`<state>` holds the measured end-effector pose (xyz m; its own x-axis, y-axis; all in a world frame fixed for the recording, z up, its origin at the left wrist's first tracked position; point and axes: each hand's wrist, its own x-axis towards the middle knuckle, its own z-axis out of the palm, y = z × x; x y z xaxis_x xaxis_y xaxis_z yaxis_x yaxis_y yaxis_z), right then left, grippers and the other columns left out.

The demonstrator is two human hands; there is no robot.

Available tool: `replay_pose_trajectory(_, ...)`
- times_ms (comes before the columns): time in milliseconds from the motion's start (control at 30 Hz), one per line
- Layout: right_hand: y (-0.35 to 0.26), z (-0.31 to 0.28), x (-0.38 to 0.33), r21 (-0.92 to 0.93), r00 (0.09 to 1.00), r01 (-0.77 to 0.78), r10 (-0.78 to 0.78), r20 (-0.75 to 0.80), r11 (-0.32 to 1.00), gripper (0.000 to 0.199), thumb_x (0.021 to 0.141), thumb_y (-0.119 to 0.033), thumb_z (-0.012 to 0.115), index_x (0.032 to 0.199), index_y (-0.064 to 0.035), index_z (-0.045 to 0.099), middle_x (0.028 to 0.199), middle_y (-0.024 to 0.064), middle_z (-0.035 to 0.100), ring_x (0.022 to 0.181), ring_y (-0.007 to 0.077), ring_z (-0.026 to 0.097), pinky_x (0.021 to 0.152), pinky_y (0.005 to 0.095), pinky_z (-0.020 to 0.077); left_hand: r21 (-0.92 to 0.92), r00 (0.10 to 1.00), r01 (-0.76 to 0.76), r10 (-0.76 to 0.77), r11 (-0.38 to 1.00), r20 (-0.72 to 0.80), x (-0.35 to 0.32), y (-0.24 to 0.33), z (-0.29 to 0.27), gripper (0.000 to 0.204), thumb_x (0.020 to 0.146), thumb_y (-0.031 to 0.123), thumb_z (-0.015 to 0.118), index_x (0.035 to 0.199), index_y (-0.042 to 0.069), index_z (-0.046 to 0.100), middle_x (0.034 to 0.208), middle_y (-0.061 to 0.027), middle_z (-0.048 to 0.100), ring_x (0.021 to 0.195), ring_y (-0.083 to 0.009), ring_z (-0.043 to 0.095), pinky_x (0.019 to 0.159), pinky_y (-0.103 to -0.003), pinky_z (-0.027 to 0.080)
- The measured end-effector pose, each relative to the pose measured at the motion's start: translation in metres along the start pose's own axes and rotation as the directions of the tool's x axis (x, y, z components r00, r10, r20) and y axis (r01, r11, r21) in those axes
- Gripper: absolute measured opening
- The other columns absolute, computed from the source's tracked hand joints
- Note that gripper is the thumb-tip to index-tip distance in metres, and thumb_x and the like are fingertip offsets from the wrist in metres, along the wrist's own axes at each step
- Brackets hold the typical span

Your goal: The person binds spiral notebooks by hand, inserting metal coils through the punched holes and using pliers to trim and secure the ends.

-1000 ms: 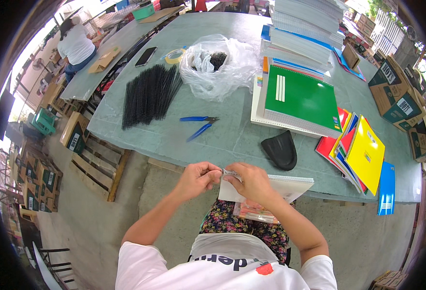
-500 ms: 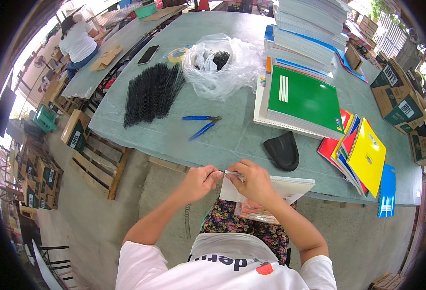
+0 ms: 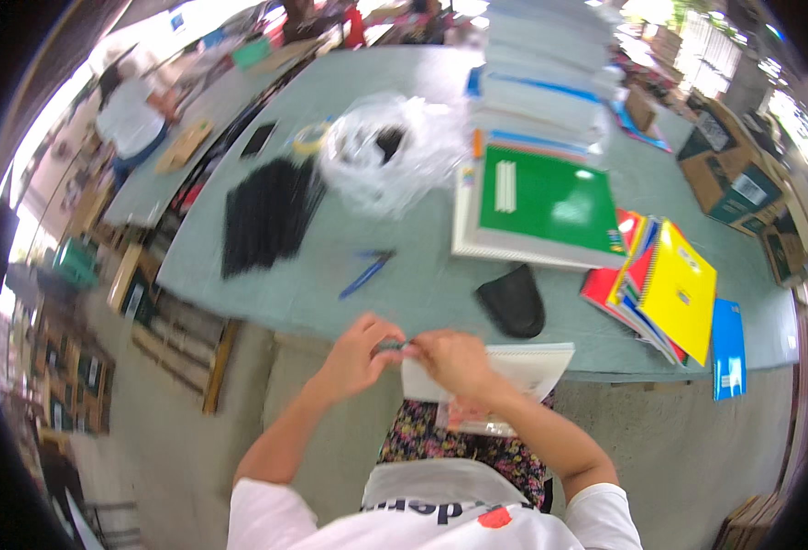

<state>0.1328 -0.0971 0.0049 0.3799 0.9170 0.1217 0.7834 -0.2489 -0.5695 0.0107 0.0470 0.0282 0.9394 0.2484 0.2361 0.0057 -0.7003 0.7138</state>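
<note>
Your left hand [image 3: 360,353] and right hand [image 3: 451,359] meet just off the near edge of the table [image 3: 404,275], fingertips pinched together on a thin spiral wire [image 3: 395,346] at the corner of a white notebook [image 3: 523,367]; the wire's small and blurred, so can't tell how far it's threaded. Right hand also grips the notebook's left end, w/ the book resting over your lap, half under the table edge. Both hands clenched, not loose. Just past your hands lies a black pouch [image 3: 512,301], rounded, dark, flat on the table. Left of it, blue pens [image 3: 365,272] lie diagonal. Further left is a bundle of black strips [image 3: 266,215], fanned out. Behind the pens sits a clear plastic bag [image 3: 390,156], crumpled, something dark inside; a yellow tape roll [image 3: 310,139] just beside it, a black phone [image 3: 259,139] near that. Center-right: a green notebook [image 3: 546,202] w/ a white rectangular label near its top-left, lying on a white stack; behind it a tall stack of books [image 3: 546,78], white w/ blue edges. To the right, a fan of notebooks, yellow one [image 3: 674,284] on top, red below, and a blue folder [image 3: 727,346] at the table's right corner. Far right, cardboard boxes [image 3: 729,179], brown and green, w/ white square labels. Far left, a person [image 3: 129,115] in a white top at another table.
</note>
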Motion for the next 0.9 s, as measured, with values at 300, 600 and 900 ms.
replay_pose_trajectory(300, 0.005, -0.003, 0.009, 0.057, 0.991, -0.055, 0.047, 0.129, 0.997, 0.028, 0.088, -0.038, 0.049, 0.092, -0.0126, 0.061, 0.078, 0.0112, 0.064, 0.074, 0.0332, 0.062, 0.061, 0.0455, 0.0470, -0.040, 0.981, 0.121, -0.113, 0.992, 0.157, 0.003, -0.010, -0.007, 0.030, 0.087, 0.029, 0.055, 0.100, 0.002, 0.061, 0.073, -0.0104, 0.060, 0.065, -0.0170, 0.058, 0.061, -0.030, 0.045)
replay_pose_trajectory(600, 0.000, -0.008, -0.007, 0.162, 0.999, -0.032, 0.030, 0.016, 0.986, 0.022, 0.086, -0.033, 0.054, 0.090, -0.0127, 0.062, 0.073, 0.0122, 0.064, 0.070, 0.0338, 0.062, 0.061, 0.0454, 0.0473, 0.248, 0.871, 0.178, -0.270, 0.952, 0.411, 0.147, 0.027, 0.041, 0.053, 0.088, 0.046, 0.047, 0.097, -0.004, 0.062, 0.075, -0.0198, 0.061, 0.074, -0.0270, 0.063, 0.066, -0.038, 0.048)
replay_pose_trajectory(900, 0.001, 0.003, -0.003, 0.402, 0.997, 0.068, -0.070, -0.009, 0.913, 0.014, 0.081, -0.022, 0.059, 0.090, -0.0139, 0.066, 0.081, 0.0111, 0.065, 0.076, 0.0338, 0.061, 0.064, 0.0452, 0.0478, 0.064, 0.959, 0.079, -0.093, 0.995, 0.267, 0.159, 0.042, 0.094, 0.059, 0.061, 0.033, 0.077, 0.102, -0.001, 0.051, 0.095, -0.0228, 0.060, 0.089, -0.0354, 0.059, 0.077, -0.038, 0.046)
